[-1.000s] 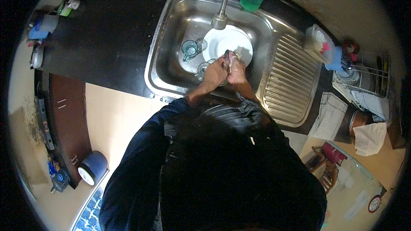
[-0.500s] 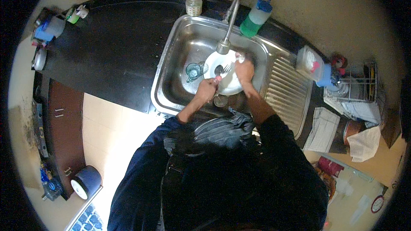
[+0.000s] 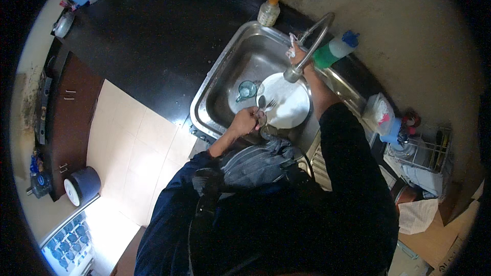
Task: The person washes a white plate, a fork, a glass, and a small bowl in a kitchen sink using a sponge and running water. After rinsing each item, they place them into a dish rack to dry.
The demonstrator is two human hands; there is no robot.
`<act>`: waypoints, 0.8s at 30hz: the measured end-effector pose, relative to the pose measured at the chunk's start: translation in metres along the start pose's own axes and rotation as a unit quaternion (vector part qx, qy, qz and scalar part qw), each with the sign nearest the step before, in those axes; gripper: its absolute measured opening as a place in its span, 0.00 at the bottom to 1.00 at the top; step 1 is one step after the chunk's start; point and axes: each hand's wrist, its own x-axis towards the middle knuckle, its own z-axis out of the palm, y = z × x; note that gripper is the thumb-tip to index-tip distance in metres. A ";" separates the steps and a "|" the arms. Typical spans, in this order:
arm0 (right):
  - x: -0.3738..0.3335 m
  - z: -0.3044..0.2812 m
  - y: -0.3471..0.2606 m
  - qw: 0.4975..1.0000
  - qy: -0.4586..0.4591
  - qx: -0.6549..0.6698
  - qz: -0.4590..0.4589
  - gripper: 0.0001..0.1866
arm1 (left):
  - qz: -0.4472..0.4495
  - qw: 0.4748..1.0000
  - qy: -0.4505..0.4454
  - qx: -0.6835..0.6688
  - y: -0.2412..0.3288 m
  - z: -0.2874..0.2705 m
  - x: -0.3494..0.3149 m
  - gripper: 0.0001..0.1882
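Note:
My left hand is closed round the handles of a spoon and a fork. Their heads point up over a large white plate in the steel sink. My right hand is stretched past the plate to the base of the tap, partly behind its curved spout. Something white, foam or a scrubber, shows at its closed fingers; I cannot tell which. A clear glass mug lies in the sink left of the plate. Another glass shows just below my left hand.
A bottle with an orange cap and a green liquid bottle with a blue top stand behind the sink. The ribbed drainboard lies right, partly under my right arm. Further right are a clear tub and a wire dish rack.
My right hand has left the white plate and reached up to the tap's base. The left hand keeps the spoon and fork over the plate. The whole view has turned clockwise.

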 end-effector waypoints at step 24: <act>-0.084 0.118 -0.005 0.399 0.050 0.869 0.290 0.12 | -0.029 0.993 0.035 -0.111 -0.014 -0.075 -0.060 0.12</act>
